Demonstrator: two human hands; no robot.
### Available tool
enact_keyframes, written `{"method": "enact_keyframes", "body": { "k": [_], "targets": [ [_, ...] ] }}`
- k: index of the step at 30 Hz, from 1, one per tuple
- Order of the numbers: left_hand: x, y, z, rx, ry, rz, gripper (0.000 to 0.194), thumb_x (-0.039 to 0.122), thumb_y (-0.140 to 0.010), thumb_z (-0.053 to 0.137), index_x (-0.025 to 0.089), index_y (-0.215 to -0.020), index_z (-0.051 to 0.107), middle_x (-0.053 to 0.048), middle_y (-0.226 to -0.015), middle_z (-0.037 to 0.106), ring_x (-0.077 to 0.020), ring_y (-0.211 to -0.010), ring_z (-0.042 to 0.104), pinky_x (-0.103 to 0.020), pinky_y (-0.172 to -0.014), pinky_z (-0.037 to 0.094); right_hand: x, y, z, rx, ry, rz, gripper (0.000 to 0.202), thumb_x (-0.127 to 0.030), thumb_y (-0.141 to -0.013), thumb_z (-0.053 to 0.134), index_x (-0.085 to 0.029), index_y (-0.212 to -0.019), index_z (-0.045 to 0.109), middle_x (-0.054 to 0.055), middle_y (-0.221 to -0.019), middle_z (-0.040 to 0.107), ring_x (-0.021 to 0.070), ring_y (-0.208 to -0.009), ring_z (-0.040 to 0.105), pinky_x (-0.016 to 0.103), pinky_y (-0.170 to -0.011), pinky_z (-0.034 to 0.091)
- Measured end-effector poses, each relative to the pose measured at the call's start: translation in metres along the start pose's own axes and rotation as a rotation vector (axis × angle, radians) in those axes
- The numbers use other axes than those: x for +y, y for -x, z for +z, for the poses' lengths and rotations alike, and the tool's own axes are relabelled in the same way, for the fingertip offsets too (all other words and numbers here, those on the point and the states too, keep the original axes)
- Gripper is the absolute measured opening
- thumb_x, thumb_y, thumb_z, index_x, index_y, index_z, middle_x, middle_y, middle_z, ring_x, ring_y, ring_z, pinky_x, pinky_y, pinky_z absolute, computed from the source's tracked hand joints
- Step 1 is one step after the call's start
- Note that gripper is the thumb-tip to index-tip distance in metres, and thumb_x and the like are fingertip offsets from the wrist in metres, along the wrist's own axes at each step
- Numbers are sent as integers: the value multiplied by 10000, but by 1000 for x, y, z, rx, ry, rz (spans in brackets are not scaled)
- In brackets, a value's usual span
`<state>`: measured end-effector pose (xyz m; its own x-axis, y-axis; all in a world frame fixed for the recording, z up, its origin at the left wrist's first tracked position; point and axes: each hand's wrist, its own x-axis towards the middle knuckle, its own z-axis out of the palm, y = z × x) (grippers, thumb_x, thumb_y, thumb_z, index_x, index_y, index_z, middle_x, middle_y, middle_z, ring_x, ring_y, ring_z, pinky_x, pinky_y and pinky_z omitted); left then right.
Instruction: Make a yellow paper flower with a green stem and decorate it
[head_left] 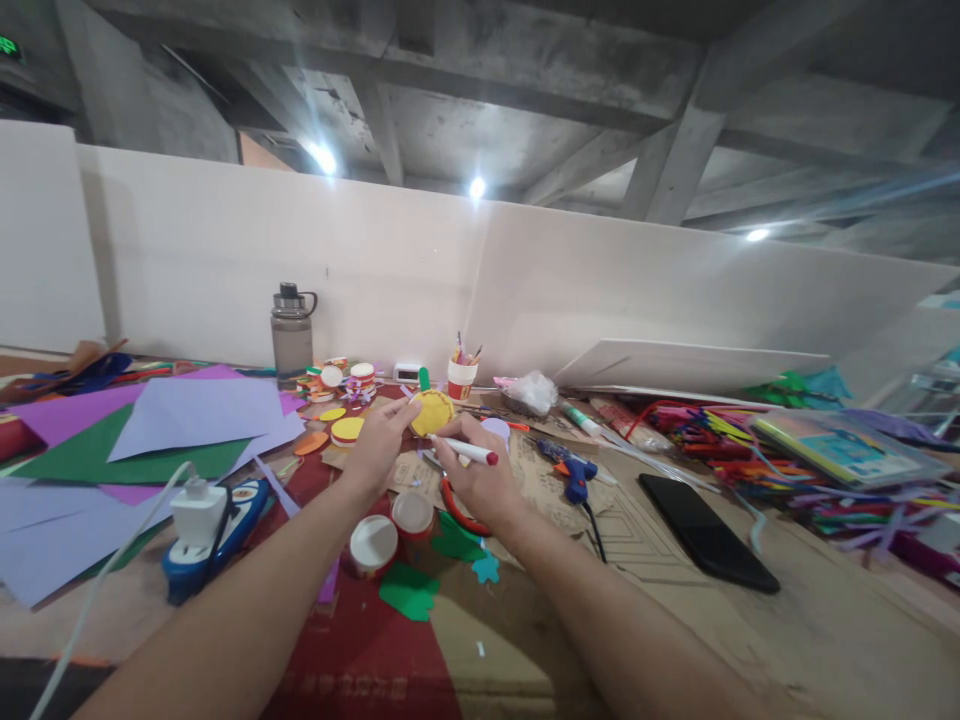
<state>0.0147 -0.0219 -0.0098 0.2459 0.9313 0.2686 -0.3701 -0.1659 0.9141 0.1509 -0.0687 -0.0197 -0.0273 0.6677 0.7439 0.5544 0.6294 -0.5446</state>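
My left hand [379,440] is closed on the left edge of a round yellow piece [433,412], which has a green strip [424,379] sticking up at its top. Reddish marks run along the upper part of the piece. Between the fingers of my right hand [480,475] is a marker [466,450] with a white barrel and a red end, its other end close to the piece's lower edge. I cannot tell whether the tip touches it. Below my hands stand two small round tubs with pale tops [373,543], beside green paper cutouts [409,590] and a blue flower cutout [486,567].
On the right lie a blue glue gun [576,477], a black phone [705,530] and piled colourful craft strips [720,440]. Paper sheets [195,415] and a power strip with a charger [199,520] are on the left. A bottle [291,338] and a pen cup [463,378] stand behind.
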Motion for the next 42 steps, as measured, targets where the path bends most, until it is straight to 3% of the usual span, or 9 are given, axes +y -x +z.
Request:
{"method": "enact_keyframes", "body": {
  "k": [42],
  "targets": [
    [-3,1,3,11,-62,8,282,401,-700,713,166,-855,720,-31,-796,713,-165,-669,628,-257,-590,470,1,1,2,12,12,-24,134,-286,-860,557,-205,-758,589,18,-708,656,159,-646,599,280,-627,449]
  ]
}}
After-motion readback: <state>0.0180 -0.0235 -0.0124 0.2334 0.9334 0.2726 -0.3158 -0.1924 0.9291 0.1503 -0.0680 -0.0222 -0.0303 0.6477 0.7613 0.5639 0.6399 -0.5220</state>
